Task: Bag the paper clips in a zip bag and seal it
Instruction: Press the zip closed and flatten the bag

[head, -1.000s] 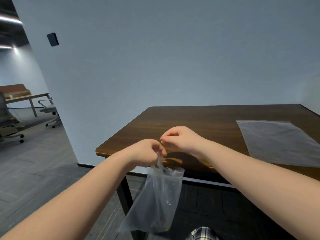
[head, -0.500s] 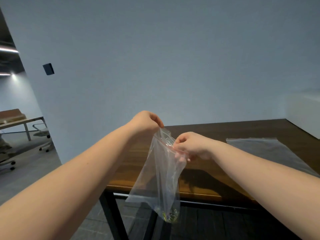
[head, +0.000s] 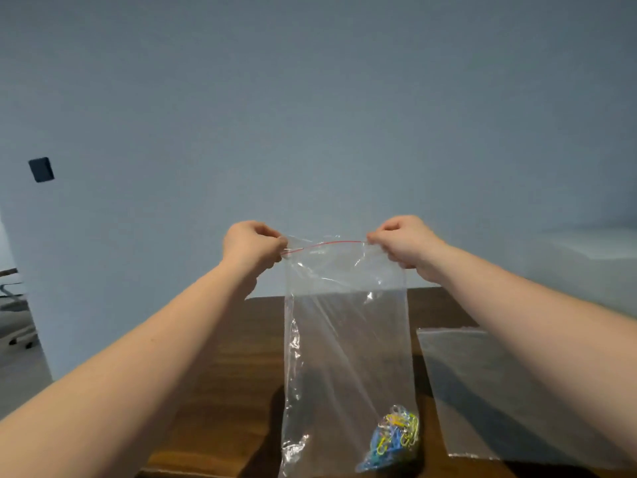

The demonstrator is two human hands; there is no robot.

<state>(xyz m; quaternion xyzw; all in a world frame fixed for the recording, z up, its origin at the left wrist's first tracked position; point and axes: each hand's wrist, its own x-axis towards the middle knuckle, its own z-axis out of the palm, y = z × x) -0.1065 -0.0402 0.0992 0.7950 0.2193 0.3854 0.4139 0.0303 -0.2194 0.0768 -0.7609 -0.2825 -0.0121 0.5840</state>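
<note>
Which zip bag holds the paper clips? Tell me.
The zip bag held up by both hands; coloured paper clips sit in its bottom corner. The other bag lies flat on the table.

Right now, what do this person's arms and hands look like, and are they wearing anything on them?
Both forearms are bare, with no sleeves in view. The left hand and right hand wear no gloves, and no rings, watch or bracelet show. No markings are visible.

Clear plastic zip bag (head: pixel 344 339) is being held upright above the brown wooden table (head: pixel 224 391), pinched at its top corners: left hand (head: pixel 251 244) at left, right hand (head: pixel 405 243) at right. Multicoloured paper clips (head: pixel 393 438) are lying inside, in the bottom right corner. A second clear flat plastic bag (head: pixel 499 401) is lying on the table, to the right.
</note>
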